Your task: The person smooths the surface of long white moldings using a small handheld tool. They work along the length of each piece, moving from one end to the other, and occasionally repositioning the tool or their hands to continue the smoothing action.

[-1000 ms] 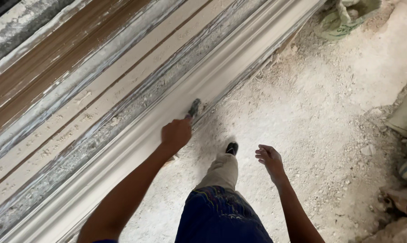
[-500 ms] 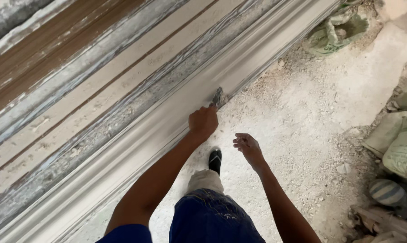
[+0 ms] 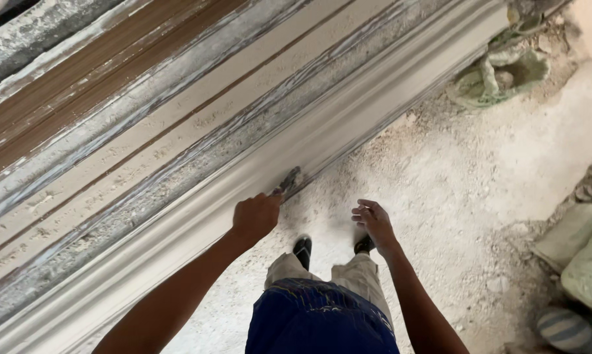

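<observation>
My left hand point(image 3: 256, 216) grips the handle of a small scraper point(image 3: 288, 180), whose blade presses on the lower edge of a long white plaster moulding point(image 3: 178, 229) that runs diagonally across the view. My right hand point(image 3: 373, 221) hangs free over the dusty floor beside it, fingers loosely curled and holding nothing. My legs in pale trousers and dark shoes point(image 3: 302, 249) stand just below the moulding.
Behind the moulding lie long grey and brown plaster-streaked boards point(image 3: 112, 111). The floor point(image 3: 453, 183) is covered in white dust and rubble. A crumpled greenish sack point(image 3: 499, 75) lies at the upper right; more filled sacks point(image 3: 584, 255) sit at the right edge.
I have stepped along the moulding, with my left hand and scraper sliding along its lower edge. My right hand has stayed empty beside my body.
</observation>
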